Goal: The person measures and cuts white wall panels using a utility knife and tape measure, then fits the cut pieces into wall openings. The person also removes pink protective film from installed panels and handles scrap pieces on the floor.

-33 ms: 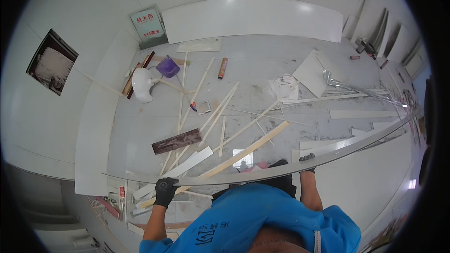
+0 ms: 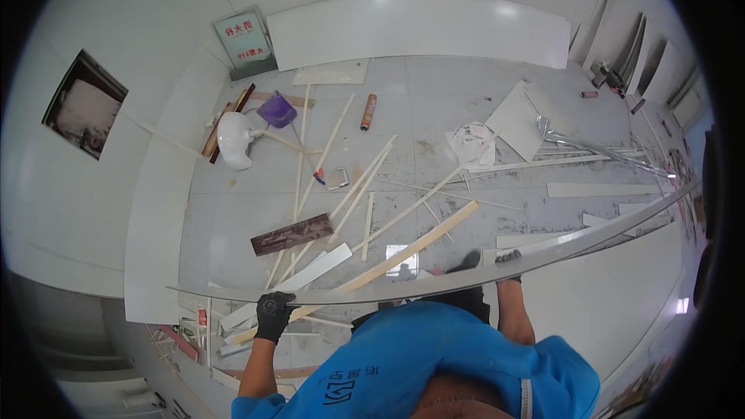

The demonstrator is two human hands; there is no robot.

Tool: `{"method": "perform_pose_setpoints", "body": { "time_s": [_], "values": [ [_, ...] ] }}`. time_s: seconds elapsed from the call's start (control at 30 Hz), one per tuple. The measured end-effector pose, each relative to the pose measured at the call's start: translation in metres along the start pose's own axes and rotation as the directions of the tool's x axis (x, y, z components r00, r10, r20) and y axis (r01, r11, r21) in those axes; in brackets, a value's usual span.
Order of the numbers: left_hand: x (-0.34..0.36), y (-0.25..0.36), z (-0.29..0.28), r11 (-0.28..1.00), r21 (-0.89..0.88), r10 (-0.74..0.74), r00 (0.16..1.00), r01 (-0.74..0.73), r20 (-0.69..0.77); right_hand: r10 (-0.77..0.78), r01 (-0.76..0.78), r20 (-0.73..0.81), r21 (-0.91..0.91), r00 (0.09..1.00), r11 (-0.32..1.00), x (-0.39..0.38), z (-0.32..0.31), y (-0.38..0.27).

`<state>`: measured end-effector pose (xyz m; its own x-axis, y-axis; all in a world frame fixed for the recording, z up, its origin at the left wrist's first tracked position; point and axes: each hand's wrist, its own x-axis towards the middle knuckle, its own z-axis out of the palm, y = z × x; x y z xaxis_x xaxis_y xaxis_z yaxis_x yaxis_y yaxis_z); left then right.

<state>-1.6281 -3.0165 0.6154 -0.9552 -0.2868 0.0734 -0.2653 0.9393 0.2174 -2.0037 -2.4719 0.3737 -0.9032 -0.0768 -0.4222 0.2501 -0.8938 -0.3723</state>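
Observation:
A long, narrow grey-white panel (image 2: 458,282) spans in front of my body from left to right, seen almost edge-on. My left hand (image 2: 275,315), in a dark glove, is closed around its edge toward the left end. Farther right, my right hand (image 2: 508,257) grips the same panel, its gloved fingertips curled over the far edge and the palm hidden behind it. Below the panel, a dark shoe (image 2: 468,259) shows on the floor. A pale yellow wooden strip (image 2: 419,244) runs beneath the panel near my left hand, beside a white board strip (image 2: 317,269).
Thin strips and a dark red-brown board (image 2: 292,234) litter the floor. Beyond lie a purple dustpan (image 2: 277,109), a white fan-like object (image 2: 234,142), an orange tube (image 2: 369,112), a white bag (image 2: 472,146) and a bent metal foil piece (image 2: 597,147). A wide white panel (image 2: 419,35) leans on the far wall.
The dark shoe below the panel has come farther forward into view. The panel has shifted very slightly, with both hands still holding it.

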Motion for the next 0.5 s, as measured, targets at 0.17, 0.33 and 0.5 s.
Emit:
{"method": "perform_pose_setpoints", "body": {
  "time_s": [0.17,0.33,0.5],
  "values": [
    [0.102,0.044,0.014,0.994,-0.039,-0.105,0.982,0.1,-0.158,0.012,-0.013,-0.027,-0.016,1.0,1.0,0.106,0.085,0.025],
    [0.214,0.091,-0.002,0.998,0.049,-0.035,0.99,0.042,-0.136,0.032,-0.045,0.123,0.105,0.992,0.994,0.211,0.152,0.007],
    [0.342,0.108,-0.011,0.999,0.04,-0.025,0.991,0.03,-0.131,0.01,-0.075,0.224,0.285,0.974,0.956,0.345,0.172,0.012]
  ]
}}
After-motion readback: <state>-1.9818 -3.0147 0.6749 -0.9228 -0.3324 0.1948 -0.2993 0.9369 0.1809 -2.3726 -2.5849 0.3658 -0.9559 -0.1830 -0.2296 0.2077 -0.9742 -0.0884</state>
